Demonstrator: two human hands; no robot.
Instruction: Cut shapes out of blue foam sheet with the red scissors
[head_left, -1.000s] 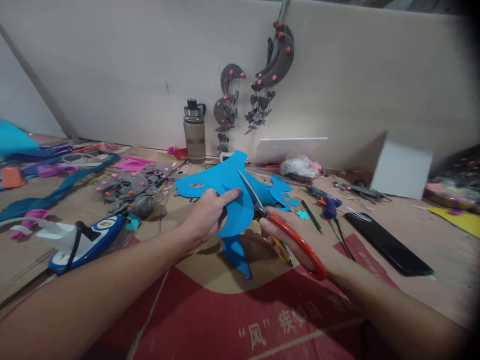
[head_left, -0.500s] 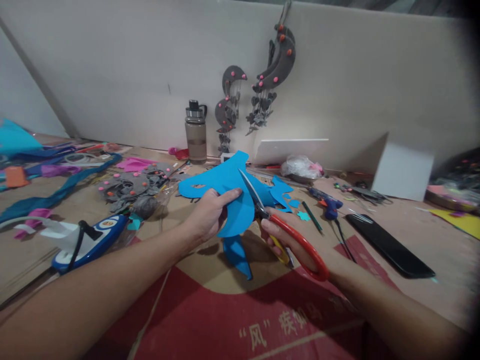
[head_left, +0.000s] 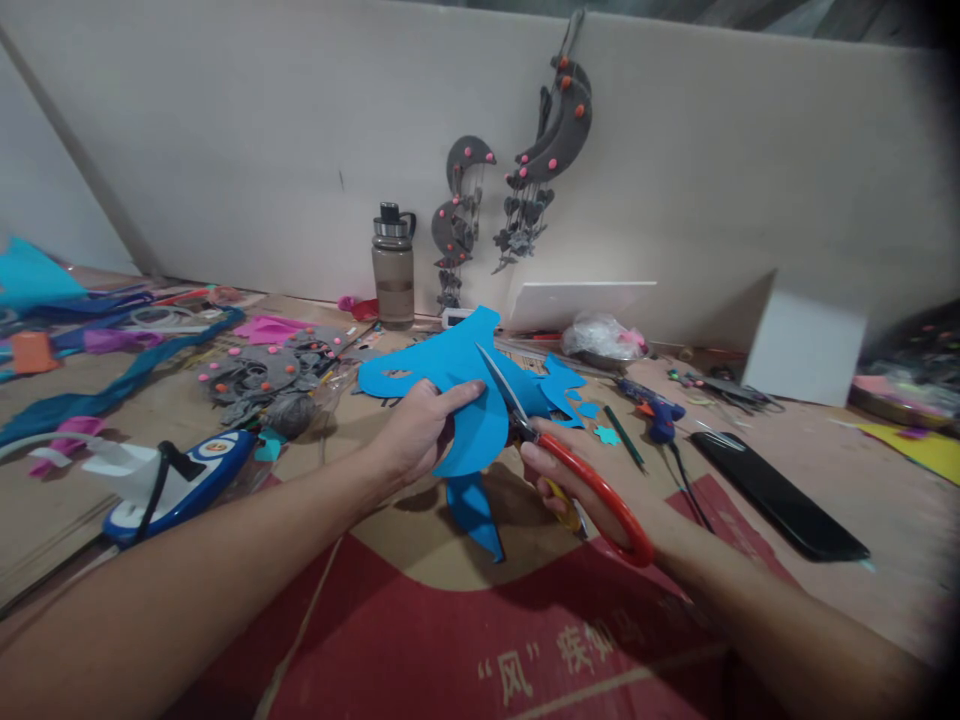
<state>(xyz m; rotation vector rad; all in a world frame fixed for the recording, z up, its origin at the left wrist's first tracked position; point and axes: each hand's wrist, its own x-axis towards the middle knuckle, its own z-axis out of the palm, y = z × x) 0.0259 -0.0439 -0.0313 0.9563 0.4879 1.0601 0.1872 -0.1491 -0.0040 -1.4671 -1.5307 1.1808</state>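
Note:
My left hand (head_left: 416, 430) grips a blue foam sheet (head_left: 465, 385) and holds it above the table, thumb on top. My right hand (head_left: 581, 480) holds red-handled scissors (head_left: 559, 450), whose blades sit in the sheet's right part. A cut strip of the same blue sheet (head_left: 472, 515) hangs down below my hands. Small blue offcuts (head_left: 592, 410) lie just right of the sheet.
A water bottle (head_left: 393, 270) stands by the wall under grey moon hangings (head_left: 555, 130). Grey felt pieces (head_left: 262, 375) and a blue-white tool (head_left: 180, 480) lie left. A blue glue gun (head_left: 652, 405), green pencil (head_left: 624, 438) and black phone (head_left: 776, 495) lie right. Red printed cardboard (head_left: 487, 640) covers the near table.
Almost nothing differs: the hands, sheet and scissors keep their pose, and the view has shifted very slightly.

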